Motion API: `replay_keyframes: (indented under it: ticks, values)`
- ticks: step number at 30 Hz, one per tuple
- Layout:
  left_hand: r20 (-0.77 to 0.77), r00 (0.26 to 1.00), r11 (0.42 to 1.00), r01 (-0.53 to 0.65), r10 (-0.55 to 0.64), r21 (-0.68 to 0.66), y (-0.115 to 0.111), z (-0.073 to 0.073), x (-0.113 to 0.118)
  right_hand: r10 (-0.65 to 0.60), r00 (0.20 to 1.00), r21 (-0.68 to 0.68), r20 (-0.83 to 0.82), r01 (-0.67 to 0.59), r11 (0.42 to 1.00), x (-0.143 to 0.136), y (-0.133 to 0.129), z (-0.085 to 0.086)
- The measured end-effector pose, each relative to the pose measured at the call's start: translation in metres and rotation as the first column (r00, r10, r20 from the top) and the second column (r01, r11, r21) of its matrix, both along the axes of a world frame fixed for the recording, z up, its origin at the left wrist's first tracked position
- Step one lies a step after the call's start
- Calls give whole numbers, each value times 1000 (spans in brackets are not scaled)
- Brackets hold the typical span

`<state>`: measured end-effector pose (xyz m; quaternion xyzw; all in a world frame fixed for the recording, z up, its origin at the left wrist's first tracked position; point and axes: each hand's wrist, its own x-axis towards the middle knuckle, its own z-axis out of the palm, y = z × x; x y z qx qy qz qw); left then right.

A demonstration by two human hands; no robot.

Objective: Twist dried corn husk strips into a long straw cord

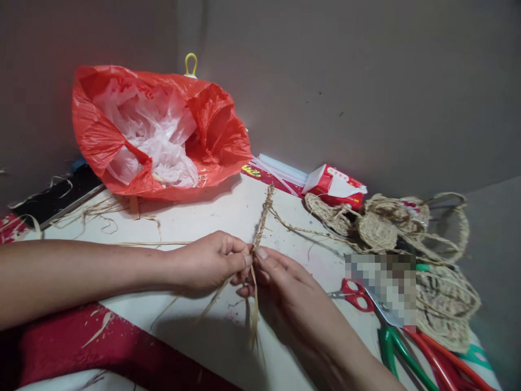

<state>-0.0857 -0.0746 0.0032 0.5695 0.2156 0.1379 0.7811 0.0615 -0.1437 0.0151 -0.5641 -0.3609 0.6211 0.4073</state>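
The left hand (209, 260) and right hand (280, 277) meet at the middle of the worktop (228, 212), fingertips pinched shut on the near end of a straw braid (262, 217). The braid runs from the fingers toward 12 o'clock, lying flat on the worktop, and loose straw strands (254, 309) hang from the pinch toward 6 o'clock. At 3 o'clock of the hands lie red scissors (354, 294), with green scissors (393, 342) just past them at 4 o'clock. At 2 o'clock sits a heap of woven coils (378, 228), a red box (336, 185) behind it against the wall. At 10 o'clock stands a red bag (203, 125) stuffed with white plastic (154, 136).
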Motion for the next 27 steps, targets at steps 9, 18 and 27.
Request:
replay_keyframes:
  ticks: [9,18,27]
  values:
    - [-176,984,989,34,-9,145,3,5,-2,233,970,-86,62,-227,970,11,-1,2]
    - [-221,962,933,220,-159,285,16,14,-9,137,964,-87,-229,-161,983,8,3,-1]
    - [-480,873,637,318,93,702,12,38,-13,72,993,-64,96,-66,996,0,-2,-5]
